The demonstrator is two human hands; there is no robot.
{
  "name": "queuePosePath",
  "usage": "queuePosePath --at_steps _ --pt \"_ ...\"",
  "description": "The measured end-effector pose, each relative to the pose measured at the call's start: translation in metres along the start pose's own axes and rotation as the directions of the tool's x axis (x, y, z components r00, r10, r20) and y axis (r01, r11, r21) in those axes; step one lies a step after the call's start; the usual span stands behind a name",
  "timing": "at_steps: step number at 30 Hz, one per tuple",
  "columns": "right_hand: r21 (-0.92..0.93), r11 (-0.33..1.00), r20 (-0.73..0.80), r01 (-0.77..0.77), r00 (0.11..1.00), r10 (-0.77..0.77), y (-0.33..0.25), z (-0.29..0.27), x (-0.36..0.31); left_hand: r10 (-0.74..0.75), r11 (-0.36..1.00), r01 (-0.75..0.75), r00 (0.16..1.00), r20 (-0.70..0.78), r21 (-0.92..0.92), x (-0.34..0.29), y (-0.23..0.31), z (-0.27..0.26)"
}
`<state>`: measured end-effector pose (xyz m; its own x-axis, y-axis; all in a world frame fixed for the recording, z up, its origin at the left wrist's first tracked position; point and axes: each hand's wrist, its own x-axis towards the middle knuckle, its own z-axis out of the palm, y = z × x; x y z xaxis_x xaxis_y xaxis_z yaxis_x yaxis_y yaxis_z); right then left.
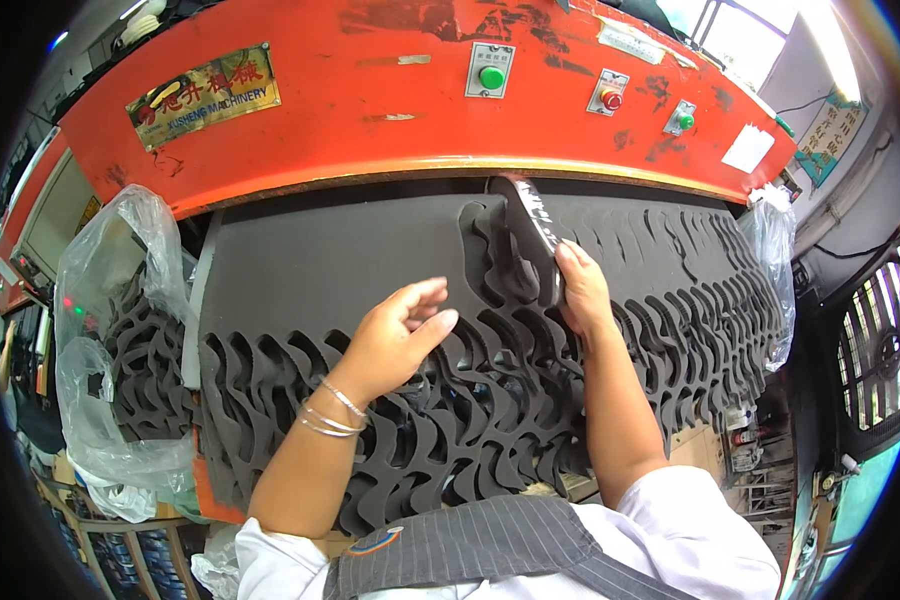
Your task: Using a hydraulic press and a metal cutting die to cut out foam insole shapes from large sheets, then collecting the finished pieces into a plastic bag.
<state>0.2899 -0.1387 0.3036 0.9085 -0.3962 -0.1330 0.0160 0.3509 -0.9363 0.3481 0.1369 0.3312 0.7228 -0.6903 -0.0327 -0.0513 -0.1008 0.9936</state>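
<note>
My right hand [584, 288] grips the side of a dark, sole-shaped cutting die [534, 232] with pale marks on its face. The die is tilted up on edge at the far side of the dark grey foam sheet [330, 250]. Next to it is a curved sole-shaped cutout, with dark foam showing around the die. My left hand [400, 332] hovers over the sheet's left-centre, thumb and fingers apart, holding nothing. Silvery bangles [332, 418] circle that wrist. Rows of sole-shaped holes fill the near part of the sheet.
A red press beam [370, 120] spans the far side, bearing a green button [491, 77] and a red button [611, 99]. Clear plastic bags [155, 235] hang at the left, beside a heap of foam scraps [150, 350]. A black fan [875, 345] stands at right.
</note>
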Motion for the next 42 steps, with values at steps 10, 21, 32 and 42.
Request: queuePosePath --at_steps 10,21,32,42 --pt "-0.593 0.768 0.592 0.244 0.778 0.21 0.034 0.081 -0.122 0.052 0.992 -0.056 0.998 0.032 0.116 -0.033 0.014 0.01" --pt "-0.93 0.334 0.17 0.155 0.985 0.017 -0.005 0.099 -0.05 0.061 0.567 0.159 0.97 -0.234 0.808 -0.078 0.043 -0.047" --pt "-0.952 0.26 0.161 0.164 0.986 -0.031 0.041 0.071 -0.002 0.123 0.78 -0.238 0.965 0.231 0.578 -0.024 0.039 -0.011" --pt "-0.754 0.353 0.494 0.555 0.832 -0.253 0.059 0.046 -0.018 0.119 0.686 0.028 0.981 -0.15 0.727 0.076 -0.081 0.009"
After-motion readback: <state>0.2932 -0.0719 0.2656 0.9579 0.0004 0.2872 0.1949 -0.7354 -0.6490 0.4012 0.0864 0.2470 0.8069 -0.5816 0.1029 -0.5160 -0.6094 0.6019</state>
